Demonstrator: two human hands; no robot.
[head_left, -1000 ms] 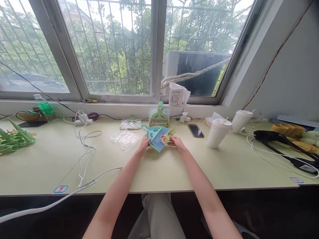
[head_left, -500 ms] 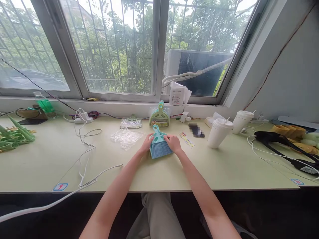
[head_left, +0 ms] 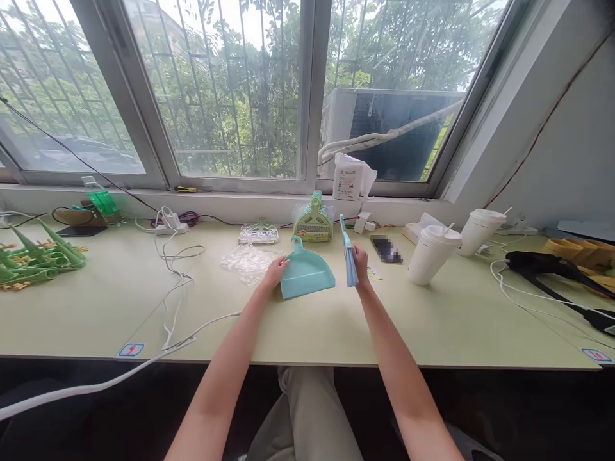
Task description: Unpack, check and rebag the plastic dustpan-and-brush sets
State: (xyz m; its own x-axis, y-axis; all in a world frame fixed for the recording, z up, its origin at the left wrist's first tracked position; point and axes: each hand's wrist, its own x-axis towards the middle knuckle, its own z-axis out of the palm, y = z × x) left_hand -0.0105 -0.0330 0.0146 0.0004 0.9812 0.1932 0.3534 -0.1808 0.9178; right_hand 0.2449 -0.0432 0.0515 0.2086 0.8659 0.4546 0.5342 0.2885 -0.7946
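Note:
A small turquoise dustpan (head_left: 307,274) is in the middle of the desk, its handle towards the window. My left hand (head_left: 276,271) grips its left edge with closed fingers. To the right, my right hand (head_left: 360,261) is closed around a matching small brush (head_left: 350,256), held upright and edge-on, its blue bristles pointing down. The brush is apart from the dustpan. Partly hidden behind my right hand lies a colourful printed strip (head_left: 373,275). A crumpled clear plastic wrapper (head_left: 250,262) lies left of the dustpan.
Behind stand wrapped green dustpan sets (head_left: 314,224) and a flat packet (head_left: 259,233). A phone (head_left: 385,248) and two white cups, the nearer cup (head_left: 432,256) among them, are at right. White cables (head_left: 177,282) and green rolled pieces (head_left: 38,262) lie at left.
My right hand has lifted the brush off the dustpan and moved it right, turning it edge-on. The bare dustpan now shows, still in my left hand. The view has shifted slightly.

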